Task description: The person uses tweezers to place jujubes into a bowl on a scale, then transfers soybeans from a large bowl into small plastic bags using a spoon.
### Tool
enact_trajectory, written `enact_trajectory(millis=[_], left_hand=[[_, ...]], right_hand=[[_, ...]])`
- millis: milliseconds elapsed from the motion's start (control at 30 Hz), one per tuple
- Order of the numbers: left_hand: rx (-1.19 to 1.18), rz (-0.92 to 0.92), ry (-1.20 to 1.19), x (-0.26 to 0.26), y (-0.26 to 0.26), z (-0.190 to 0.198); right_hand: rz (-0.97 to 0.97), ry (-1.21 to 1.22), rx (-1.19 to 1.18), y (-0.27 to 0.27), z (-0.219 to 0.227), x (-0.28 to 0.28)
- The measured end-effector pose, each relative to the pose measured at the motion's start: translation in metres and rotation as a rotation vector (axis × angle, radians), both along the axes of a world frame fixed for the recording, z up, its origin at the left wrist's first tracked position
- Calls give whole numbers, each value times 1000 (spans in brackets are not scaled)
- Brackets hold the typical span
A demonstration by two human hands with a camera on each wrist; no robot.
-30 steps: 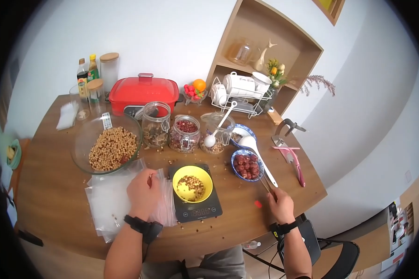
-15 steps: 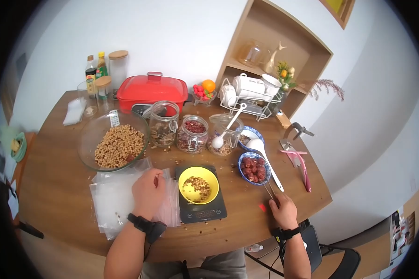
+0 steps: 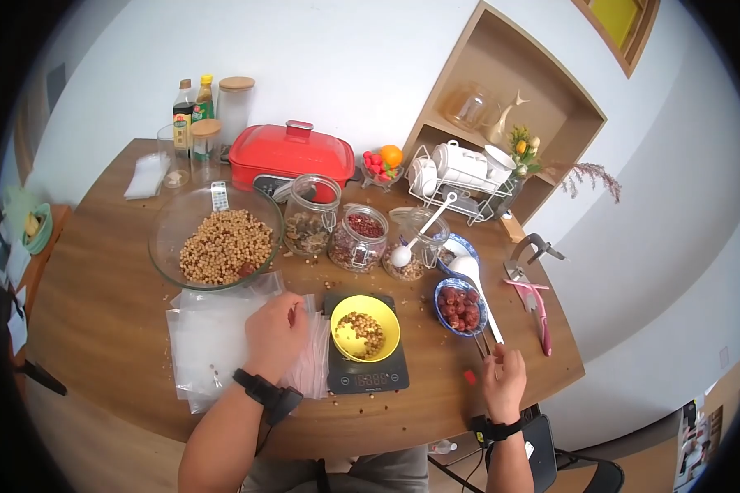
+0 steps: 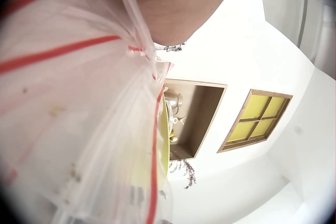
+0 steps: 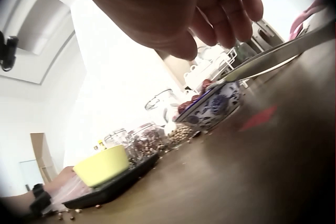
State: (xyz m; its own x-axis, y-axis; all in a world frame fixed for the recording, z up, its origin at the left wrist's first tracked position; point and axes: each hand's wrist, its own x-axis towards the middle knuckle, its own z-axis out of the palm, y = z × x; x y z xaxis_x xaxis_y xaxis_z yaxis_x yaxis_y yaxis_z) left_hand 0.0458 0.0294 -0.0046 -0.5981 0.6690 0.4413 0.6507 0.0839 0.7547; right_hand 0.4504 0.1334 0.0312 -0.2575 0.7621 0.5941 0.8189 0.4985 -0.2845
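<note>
My left hand point(image 3: 275, 337) grips a bunched edge of the clear zip bags point(image 4: 94, 129) with red strips, beside the kitchen scale point(image 3: 386, 374). On the scale sits a yellow bowl point(image 3: 396, 333) with beans in it. My right hand point(image 3: 504, 382) hovers at the table's right with loosely spread fingers and nothing between them. Close by, metal tongs point(image 5: 283, 53) lean with their tips in a blue-and-white bowl point(image 5: 218, 106) of red dates point(image 3: 460, 311). The left fingertips are hidden in the head view.
A large glass bowl point(image 3: 160, 246) of beans stands at the left. Several glass jars point(image 3: 358, 246) line the middle, before a red electric cooker point(image 3: 292, 152). A white ladle point(image 3: 489, 304) and pink scissors point(image 3: 541, 320) lie at the right. A red scrap point(image 3: 469, 377) and loose beans dot the table.
My right hand has let go of the tongs, and its fingers have opened and lifted away from them. My left hand stays at the bags. The head view has shifted slightly.
</note>
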Motion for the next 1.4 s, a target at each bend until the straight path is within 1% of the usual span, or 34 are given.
enact_trajectory(millis=[67,200,367,467,567,667,833,1033,1133,1400], left_hand=[[20,2,11,0,1,-2],[-1,0,11,-2,1,-2],[-19,-8,-6,-2,-1,-1],[-13,-8,10,-2,0,-2],[-17,-1,13,-2,1,-2],[-26,4,8,-1,1,-1],[-16,8,15,0,1,1],[-75,11,-27,1,1,4],[-44,9,3,0,2,2],[-65,-2,-12,-1,-1,4]], right_hand=[[81,42,2,-8,4,-22],[260,85,-106,-25,7,-67],[322,217,-246,-25,-5,-99],[377,354,-354,-13,-21,-107],[363,485,-604,-5,-26,-112],[380,577,-773,0,-18,-120],[409,642,-844,7,-33,-121],[422,699,-888,7,-35,-113],[434,694,-895,6,-36,-114],[425,672,-878,4,-40,-115]])
